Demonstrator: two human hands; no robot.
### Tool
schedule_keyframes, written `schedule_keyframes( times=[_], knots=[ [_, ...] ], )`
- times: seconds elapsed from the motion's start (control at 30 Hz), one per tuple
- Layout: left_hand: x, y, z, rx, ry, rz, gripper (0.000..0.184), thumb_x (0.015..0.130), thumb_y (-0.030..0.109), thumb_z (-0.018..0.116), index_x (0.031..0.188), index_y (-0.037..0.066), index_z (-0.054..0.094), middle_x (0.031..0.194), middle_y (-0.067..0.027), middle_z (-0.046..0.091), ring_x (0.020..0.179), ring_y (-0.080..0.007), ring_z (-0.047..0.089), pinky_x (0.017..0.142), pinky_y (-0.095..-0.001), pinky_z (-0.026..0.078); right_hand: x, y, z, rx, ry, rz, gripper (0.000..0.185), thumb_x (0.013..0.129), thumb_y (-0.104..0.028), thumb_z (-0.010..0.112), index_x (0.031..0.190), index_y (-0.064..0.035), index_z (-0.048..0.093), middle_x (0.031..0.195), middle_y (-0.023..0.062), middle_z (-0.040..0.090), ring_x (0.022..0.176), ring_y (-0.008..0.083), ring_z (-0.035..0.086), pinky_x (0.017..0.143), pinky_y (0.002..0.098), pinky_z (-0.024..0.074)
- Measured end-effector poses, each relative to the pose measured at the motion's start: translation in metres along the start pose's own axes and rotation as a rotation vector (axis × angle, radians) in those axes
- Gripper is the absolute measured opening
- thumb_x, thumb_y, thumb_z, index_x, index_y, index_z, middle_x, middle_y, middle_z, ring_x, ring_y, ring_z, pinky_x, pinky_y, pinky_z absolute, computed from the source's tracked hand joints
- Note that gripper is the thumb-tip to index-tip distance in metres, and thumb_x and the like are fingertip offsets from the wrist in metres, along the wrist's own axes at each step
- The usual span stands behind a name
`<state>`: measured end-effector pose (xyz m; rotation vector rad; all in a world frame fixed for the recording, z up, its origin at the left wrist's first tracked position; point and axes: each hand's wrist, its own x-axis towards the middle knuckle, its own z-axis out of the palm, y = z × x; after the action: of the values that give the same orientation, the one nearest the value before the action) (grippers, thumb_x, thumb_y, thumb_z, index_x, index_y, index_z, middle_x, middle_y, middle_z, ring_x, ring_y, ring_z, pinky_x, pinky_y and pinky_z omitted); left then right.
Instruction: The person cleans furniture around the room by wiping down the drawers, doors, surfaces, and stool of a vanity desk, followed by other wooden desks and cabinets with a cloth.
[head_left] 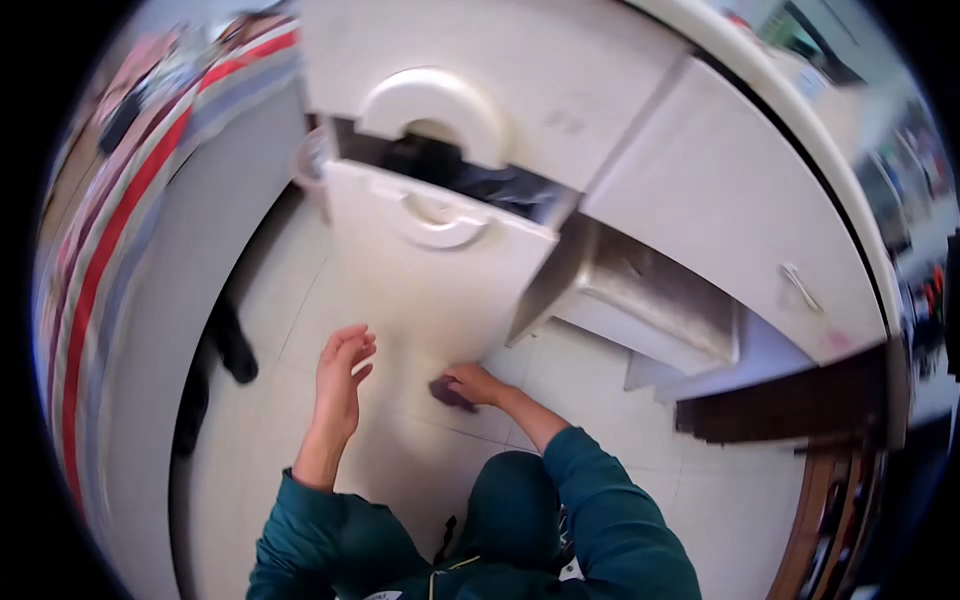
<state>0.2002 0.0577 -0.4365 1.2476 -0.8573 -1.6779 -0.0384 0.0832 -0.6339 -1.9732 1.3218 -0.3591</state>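
Observation:
My right hand [473, 385] is low in front of the pulled-out drawer, its fingers closed on a small dark purple piece of cloth [453, 394]. What kind of cloth it is I cannot make out. To the left, my left hand [346, 362] hangs with slightly curled fingers apart and nothing in them. Beyond both hands stands the white drawer front [430, 270] with a half-round handle [443, 228]. Dark items [470, 180], partly hidden by the front, lie inside this drawer.
A white cabinet door [735, 200] with a small handle is at the right, above an open compartment [655, 300]. Along the left runs a bed with a striped cover [120, 210]. Dark shoes [232, 345] poke out beneath it onto the tiled floor [300, 290].

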Motion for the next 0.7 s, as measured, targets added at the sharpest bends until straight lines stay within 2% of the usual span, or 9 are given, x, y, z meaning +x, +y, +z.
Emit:
schedule_keyframes(
  times=[0.07,0.1,0.17,0.2,0.27,0.47,0.53,0.6,0.7],
  knots=[
    [0.001,-0.002,0.017,0.053,-0.079,-0.011,0.027,0.085,0.021,0.049,0.108,0.008,0.052,0.100,-0.0035,0.056,0.096,-0.0148,0.052,0.082,-0.0296,0.039,-0.025,-0.048,-0.033,0.511,0.239,0.177,0.026,0.086,-0.014,0.051,0.110,-0.0055,0.052,0.095,0.0094,0.059,0.092,0.0225,0.057,0.081,0.0326,0.0436],
    [-0.001,0.001,0.025,0.044,-0.124,-0.035,0.026,0.086,0.019,0.048,0.109,0.008,0.051,0.100,-0.0041,0.056,0.093,-0.0145,0.054,0.081,-0.0286,0.040,-0.039,-0.068,-0.048,0.513,0.292,0.195,0.026,0.086,-0.014,0.051,0.110,-0.0055,0.052,0.095,0.0094,0.059,0.092,0.0225,0.057,0.081,0.0326,0.0436],
    [-0.003,-0.006,0.042,0.010,-0.207,-0.058,0.025,0.087,0.016,0.045,0.110,0.007,0.050,0.095,-0.0058,0.056,0.083,-0.0140,0.056,0.076,-0.0260,0.043,-0.078,-0.097,-0.082,1.122,0.687,0.260,0.031,0.090,-0.018,0.048,0.119,-0.0079,0.043,0.108,0.0060,0.054,0.100,0.0186,0.052,0.086,0.0326,0.0417],
    [-0.004,-0.011,0.045,0.033,-0.277,-0.076,0.025,0.087,0.016,0.045,0.110,0.007,0.050,0.095,-0.0058,0.056,0.083,-0.0140,0.056,0.076,-0.0260,0.043,-0.098,-0.113,-0.099,1.118,0.765,0.277,0.031,0.090,-0.018,0.048,0.119,-0.0079,0.043,0.108,0.0060,0.054,0.100,0.0186,0.052,0.086,0.0326,0.0417],
    [-0.001,-0.024,0.050,0.123,-0.285,-0.067,0.025,0.087,0.015,0.045,0.110,0.006,0.049,0.090,-0.0063,0.056,0.079,-0.0139,0.057,0.074,-0.0257,0.044,-0.142,-0.134,-0.133,1.635,1.017,-0.012,0.035,0.089,-0.020,0.050,0.122,-0.0108,0.039,0.116,0.0058,0.049,0.106,0.0188,0.049,0.089,0.0326,0.0407],
    [0.021,-0.079,0.057,0.403,-0.430,-0.060,0.021,0.088,0.014,0.044,0.107,0.007,0.049,0.074,-0.0054,0.056,0.066,-0.0136,0.056,0.063,-0.0257,0.048,-0.251,-0.116,-0.170,1.645,1.640,-0.056,0.039,0.088,-0.020,0.051,0.122,-0.0089,0.039,0.115,0.0067,0.049,0.106,0.0195,0.049,0.090,0.0335,0.0408],
    [0.022,-0.085,0.066,0.538,-0.431,-0.054,0.020,0.089,0.011,0.042,0.107,0.005,0.048,0.068,-0.0049,0.055,0.061,-0.0133,0.055,0.060,-0.0254,0.048,-0.293,-0.096,-0.182,1.510,1.993,-0.119,0.041,0.086,-0.020,0.053,0.122,-0.0064,0.039,0.117,0.0076,0.048,0.107,0.0204,0.049,0.091,0.0338,0.0406],
    [0.031,-0.096,0.068,0.560,-0.423,-0.027,0.019,0.089,0.009,0.042,0.107,0.006,0.048,0.066,-0.0058,0.055,0.058,-0.0131,0.055,0.058,-0.0259,0.047,-0.333,-0.094,-0.212,1.008,2.329,-0.157,0.038,0.085,-0.016,0.055,0.120,-0.0040,0.043,0.119,0.0083,0.048,0.107,0.0212,0.049,0.092,0.0336,0.0392],
    [0.047,-0.111,0.070,0.754,-0.531,0.328,0.019,0.088,0.005,0.041,0.105,0.004,0.049,0.063,-0.0054,0.054,0.058,-0.0124,0.054,0.056,-0.0262,0.045,-0.397,-0.081,-0.274,-0.027,2.381,0.112,0.039,0.082,-0.008,0.057,0.118,-0.0035,0.044,0.118,0.0086,0.049,0.106,0.0201,0.049,0.090,0.0334,0.0386]
  ],
)
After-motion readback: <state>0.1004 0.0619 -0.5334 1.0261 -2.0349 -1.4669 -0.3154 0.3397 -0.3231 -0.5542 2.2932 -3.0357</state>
